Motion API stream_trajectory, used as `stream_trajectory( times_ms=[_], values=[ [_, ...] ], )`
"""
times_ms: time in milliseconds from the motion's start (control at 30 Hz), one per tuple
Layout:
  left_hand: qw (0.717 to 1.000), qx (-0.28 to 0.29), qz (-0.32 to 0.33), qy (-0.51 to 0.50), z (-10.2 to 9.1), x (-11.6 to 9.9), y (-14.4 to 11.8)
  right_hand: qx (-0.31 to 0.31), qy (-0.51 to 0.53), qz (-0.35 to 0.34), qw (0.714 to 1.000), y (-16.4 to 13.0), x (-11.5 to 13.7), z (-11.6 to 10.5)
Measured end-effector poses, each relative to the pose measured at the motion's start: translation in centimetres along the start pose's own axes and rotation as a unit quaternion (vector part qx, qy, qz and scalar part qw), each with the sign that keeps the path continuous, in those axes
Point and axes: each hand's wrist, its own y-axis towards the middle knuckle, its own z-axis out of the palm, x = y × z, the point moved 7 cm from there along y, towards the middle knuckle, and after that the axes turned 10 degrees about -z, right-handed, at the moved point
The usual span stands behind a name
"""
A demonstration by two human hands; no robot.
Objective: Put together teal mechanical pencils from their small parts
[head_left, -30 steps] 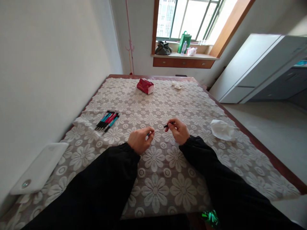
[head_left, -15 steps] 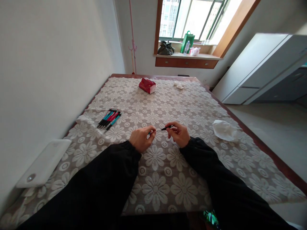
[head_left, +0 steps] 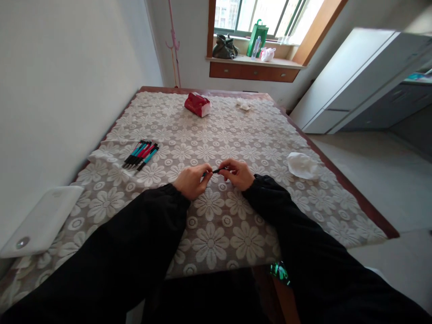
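Observation:
Over the middle of the tablecloth, my left hand (head_left: pixel 191 181) pinches the teal end of a pen, most of it hidden by the fingers. My right hand (head_left: pixel 239 174) is closed on the black part of the same pen (head_left: pixel 216 171). Fingertips of both hands are close together, and only a short dark stretch of the pen shows between them. To the left of my hands, several pens (head_left: pixel 141 153) with teal, red and black barrels lie side by side on the cloth.
A flower-patterned lace tablecloth (head_left: pixel 211 243) covers the table. A red tissue pack (head_left: pixel 196 105) and a crumpled white tissue (head_left: pixel 243 105) lie toward the far edge. A white plastic piece (head_left: pixel 302 165) lies at right, a white box-like device (head_left: pixel 42 220) at left by the wall.
My hands have come closer together, and the gap between the teal and black pen parts has narrowed. The whole view has shifted, so the table appears higher and further left.

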Motion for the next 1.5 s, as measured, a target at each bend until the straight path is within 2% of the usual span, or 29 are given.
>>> stream_trajectory(
  times_ms=[233,367,500,733,800,900,1000,1133,1367,1500],
  values=[
    [0.998,0.038,0.034,-0.04,0.5,-0.5,0.0,0.044,0.002,-0.014,0.999,-0.1,-0.1,1.0],
    [0.997,0.038,0.044,-0.046,0.6,-0.6,0.0,0.027,-0.025,-0.03,0.999,-0.3,0.1,0.7],
    [0.997,0.038,0.058,-0.038,0.8,-0.5,0.0,0.038,-0.033,-0.034,0.998,-0.4,0.2,0.8],
    [0.997,0.023,0.058,-0.045,0.9,-0.1,0.1,0.037,0.023,-0.004,0.999,-0.3,-0.7,0.7],
    [0.998,0.015,0.051,-0.039,0.7,-0.2,0.2,0.043,-0.011,-0.011,0.999,-0.2,-0.8,0.5],
    [0.999,0.005,0.037,-0.04,0.4,-0.1,0.2,0.042,-0.101,-0.058,0.992,-0.1,0.0,0.0],
    [0.999,-0.004,0.027,-0.041,0.3,0.0,0.3,0.042,-0.182,-0.106,0.977,-0.2,1.1,-0.3],
    [0.998,0.013,0.035,-0.046,0.6,0.0,0.2,0.063,-0.278,-0.112,0.952,-0.3,1.5,-0.4],
    [0.999,0.011,0.033,-0.015,0.4,-0.1,0.2,0.086,-0.295,-0.14,0.941,-0.4,2.1,0.1],
    [0.999,0.017,0.048,-0.017,0.5,-0.5,0.0,0.093,-0.351,-0.151,0.919,-0.6,2.4,0.3]
  ],
)
